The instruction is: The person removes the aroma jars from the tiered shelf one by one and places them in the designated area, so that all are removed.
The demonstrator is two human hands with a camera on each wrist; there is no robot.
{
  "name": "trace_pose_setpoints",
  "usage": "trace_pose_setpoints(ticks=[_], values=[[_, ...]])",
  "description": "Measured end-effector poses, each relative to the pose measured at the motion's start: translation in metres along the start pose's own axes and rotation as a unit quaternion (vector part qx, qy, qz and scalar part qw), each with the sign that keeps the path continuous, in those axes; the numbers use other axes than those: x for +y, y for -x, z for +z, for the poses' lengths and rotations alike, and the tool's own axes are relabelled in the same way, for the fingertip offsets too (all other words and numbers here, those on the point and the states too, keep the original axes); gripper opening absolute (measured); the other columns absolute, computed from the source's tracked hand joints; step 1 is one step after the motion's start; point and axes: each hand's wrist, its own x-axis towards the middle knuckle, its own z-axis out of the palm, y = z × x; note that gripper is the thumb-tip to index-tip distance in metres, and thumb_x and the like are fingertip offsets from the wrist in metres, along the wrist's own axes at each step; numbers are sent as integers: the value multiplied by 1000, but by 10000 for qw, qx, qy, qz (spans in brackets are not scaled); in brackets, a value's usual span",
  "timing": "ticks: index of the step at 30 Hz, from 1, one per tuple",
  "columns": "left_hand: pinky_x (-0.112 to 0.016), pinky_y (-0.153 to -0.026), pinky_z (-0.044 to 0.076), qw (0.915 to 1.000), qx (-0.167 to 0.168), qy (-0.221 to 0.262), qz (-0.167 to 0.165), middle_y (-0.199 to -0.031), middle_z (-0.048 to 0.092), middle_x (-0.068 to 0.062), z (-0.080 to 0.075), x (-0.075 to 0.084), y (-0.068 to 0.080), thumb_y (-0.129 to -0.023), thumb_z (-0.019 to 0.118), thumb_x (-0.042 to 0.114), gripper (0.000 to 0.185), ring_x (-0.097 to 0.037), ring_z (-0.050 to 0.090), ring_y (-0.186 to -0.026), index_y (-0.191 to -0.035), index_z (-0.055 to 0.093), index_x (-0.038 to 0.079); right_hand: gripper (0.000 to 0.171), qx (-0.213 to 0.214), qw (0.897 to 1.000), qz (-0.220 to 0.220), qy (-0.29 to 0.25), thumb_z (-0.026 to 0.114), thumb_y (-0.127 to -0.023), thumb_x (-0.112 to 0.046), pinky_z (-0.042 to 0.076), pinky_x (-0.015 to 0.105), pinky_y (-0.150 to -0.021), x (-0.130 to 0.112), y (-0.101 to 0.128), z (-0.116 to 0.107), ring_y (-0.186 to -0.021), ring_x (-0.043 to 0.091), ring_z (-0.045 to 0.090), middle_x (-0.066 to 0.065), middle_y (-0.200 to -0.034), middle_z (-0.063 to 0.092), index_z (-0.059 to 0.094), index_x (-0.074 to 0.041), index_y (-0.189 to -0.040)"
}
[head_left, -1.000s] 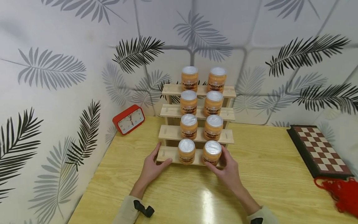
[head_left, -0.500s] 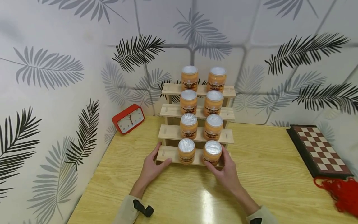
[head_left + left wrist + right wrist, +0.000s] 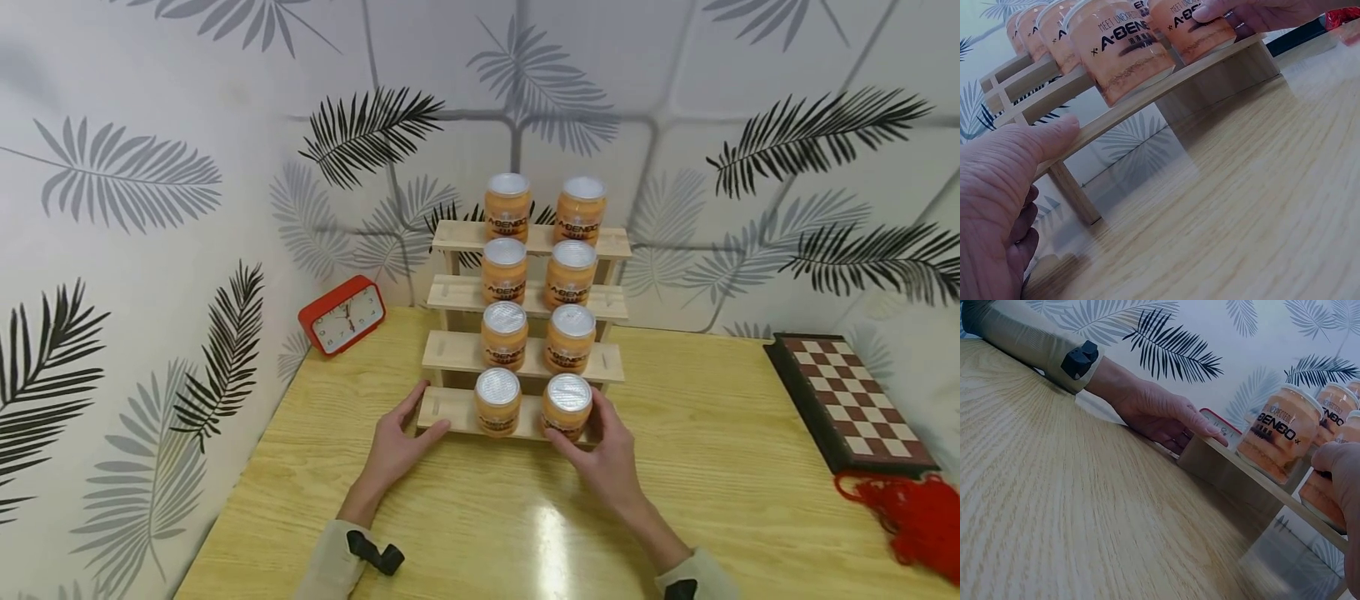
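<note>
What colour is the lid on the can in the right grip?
Silver; the lid shows best in the head view.

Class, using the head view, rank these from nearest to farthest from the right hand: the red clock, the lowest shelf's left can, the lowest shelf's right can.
1. Right can: on the lowest shelf, in the right hand's grip.
2. Left can: same shelf, to its left.
3. Red clock: far left, at the table's back corner.

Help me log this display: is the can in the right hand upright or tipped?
Upright: the can stands on the bottom shelf, silver top facing up, gripped by the right hand.
</note>
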Motion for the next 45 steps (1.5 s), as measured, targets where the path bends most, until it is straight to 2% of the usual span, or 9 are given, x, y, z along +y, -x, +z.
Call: trace_pose_setpoints(ticks=[7,14,19,22,26,29,33,39,45], values=[[-45,-124,28,10000,-29,68,36,-164,41,-9,1,1,0,-93,83,23,80,-23,34,-153,-160,42,6,78,-87,9996,118,247,94,-79,-14,49,13,-96,1,2,1,-117,20,63,8,-131,66,54,-6,-146],[-48,-125,27,9999,-22,92,35,-165,40,-10,2,0,0,-94,82,24,80,-23,33,-153,-160,41,6,79,-158,9995,270,-102,94,-77,-7,54,18,-93,-3,-1,-5,-115,20,65,11,-131,67,55,-4,-145],[-48,-125,27,9999,-38,122,87,-165,40,-11,2,0,-2,-94,82,23,80,-24,34,-153,-160,41,5,80,49,9993,365,106,96,-71,0,53,18,-93,-16,-8,-14,-108,17,66,16,-128,70,58,2,-141],[-46,-124,28,9999,-23,121,93,-164,41,-12,2,1,-3,-94,82,23,80,-23,34,-153,-160,41,5,76,154,9996,100,233,95,-68,5,51,15,-92,-37,-14,-22,-104,12,66,21,-124,71,60,8,-136],[-44,-124,29,9999,-26,82,119,-164,41,-12,2,2,-3,-94,82,22,80,-23,35,-152,-160,41,4,73,292,9984,-478,121,92,-65,13,50,11,-91,-59,-20,-33,-103,0,63,27,-119,71,60,15,-131],[-45,-124,29,9999,-43,43,150,-164,40,-12,2,1,-3,-94,82,21,80,-23,36,-152,-160,41,3,77,376,9960,-807,-48,90,-62,17,50,11,-91,-45,-23,-39,-106,-2,63,29,-119,70,59,15,-133],[-48,-123,29,9998,-52,46,175,-164,40,-13,1,-1,-1,-94,82,20,79,-24,35,-152,-160,41,3,82,433,9931,-1054,-280,89,-61,20,52,13,-93,-23,-26,-48,-109,2,65,22,-122,70,58,12,-137],[-47,-124,29,9999,-74,78,133,-165,40,-11,2,1,-1,-94,82,21,80,-23,35,-152,-160,40,4,82,684,9908,-1027,-564,83,-61,25,52,13,-91,-22,-36,-68,-109,5,66,-4,-125,67,56,15,-137],[-46,-124,30,9999,-79,67,107,-164,40,-14,2,2,-1,-94,81,21,80,-24,35,-152,-160,40,3,77,914,9892,-976,-599,79,-63,26,52,13,-87,-22,-44,-90,-107,8,66,-5,-124,66,55,17,-136]])
